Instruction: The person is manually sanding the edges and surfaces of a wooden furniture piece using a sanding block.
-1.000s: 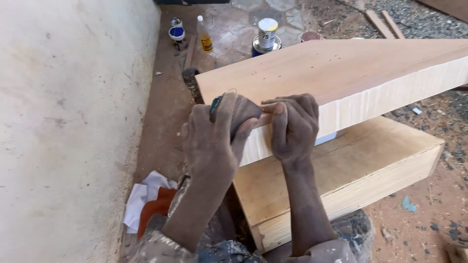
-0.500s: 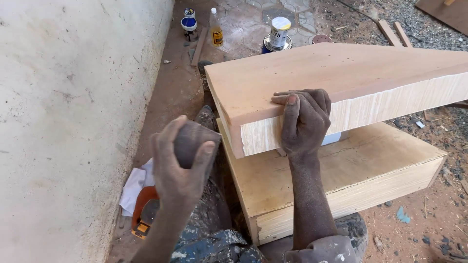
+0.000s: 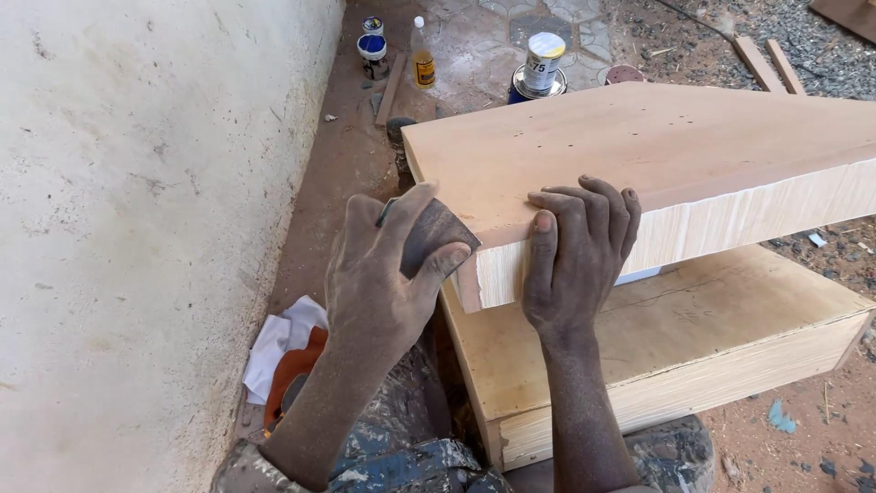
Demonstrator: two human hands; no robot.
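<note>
Sanding step: the left hand (image 3: 379,283) grips a sandpaper piece (image 3: 429,239) at the wooden panel (image 3: 657,155) corner; the right hand (image 3: 575,260) lies open, steadying its edge; next likely needs firm strokes.

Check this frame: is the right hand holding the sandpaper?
No, the right hand lies flat on the edge of the upper wooden block, while the left hand grips the dark sandpaper at the block's corner.
</note>
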